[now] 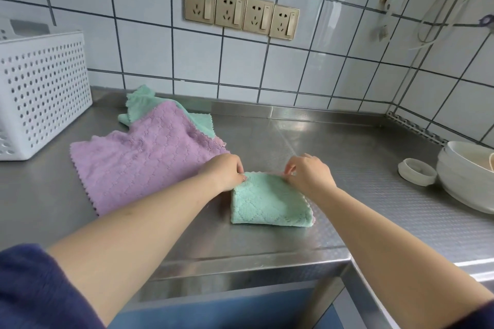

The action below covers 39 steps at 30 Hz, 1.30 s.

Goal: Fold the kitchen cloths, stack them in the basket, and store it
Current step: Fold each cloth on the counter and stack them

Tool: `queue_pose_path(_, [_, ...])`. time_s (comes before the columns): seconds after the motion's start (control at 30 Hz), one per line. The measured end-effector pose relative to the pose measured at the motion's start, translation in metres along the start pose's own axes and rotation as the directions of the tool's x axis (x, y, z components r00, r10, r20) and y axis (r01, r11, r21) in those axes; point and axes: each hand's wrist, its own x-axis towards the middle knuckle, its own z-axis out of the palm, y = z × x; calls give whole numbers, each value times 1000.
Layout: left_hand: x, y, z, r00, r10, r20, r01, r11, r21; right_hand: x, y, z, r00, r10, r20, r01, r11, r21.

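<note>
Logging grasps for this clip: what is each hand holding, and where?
Both the left hand and right hand pinch the folded green textured cloth at its far corners.

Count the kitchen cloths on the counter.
3: a folded green cloth held by both hands, a purple cloth spread beside it, and a second green cloth partly beneath the purple. More may be hidden.

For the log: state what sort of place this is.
Most likely a home kitchen: a stainless steel counter against a white tiled wall, a row of wall sockets, and stacked white bowls at the right.
</note>
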Motion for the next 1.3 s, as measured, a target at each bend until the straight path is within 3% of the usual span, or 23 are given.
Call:
queue_pose_path(0.23, [4,2,-1,1000,-2,27,3,998,-58,3,4,0,993,-68,93,73,996,-51])
queue_pose_path(0.4, [2,4,-3,1000,-10,16,11,998,-59,2,2,-1,991,-131,-14,132,987,94])
queue_pose_path(0.57, [0,5,-4,1000,-11,21,12,999,-37,4,0,4,994,-11,108,-8,985,172])
queue_pose_path(0.77, [-2,9,-4,999,-54,8,54,999,-2,11,-8,11,991,68,114,-83,988,131])
queue_pose_path(0.83, [-5,16,-4,997,16,-77,-9,996,87,11,-10,14,992,64,111,-76,991,106])
queue_pose_path(0.9, [-10,28,-1,974,197,-111,-180,972,148,11,-11,17,993,51,111,-60,995,85])
queue_pose_path(0.97, [-18,42,5,945,326,17,-322,921,221,11,-12,19,994,47,97,-53,996,66])
queue_pose_path(1.0, [-21,46,11,939,326,109,-344,900,268,10,-12,20,996,45,81,-49,998,43])
queue_pose_path(1.07, [-25,47,21,940,253,231,-320,889,329,8,-12,20,1000,7,1,-7,998,-57])
queue_pose_path(1.17, [-28,45,29,949,204,242,-276,907,319,-4,-21,21,988,-120,-98,109,987,-114])
queue_pose_path(1.23, [-29,45,30,948,193,253,-269,911,314,-16,-30,25,983,-183,-29,182,983,-27])
queue_pose_path(1.3, [-30,45,32,953,166,252,-243,917,316,-28,-32,28,984,-136,115,128,989,72])
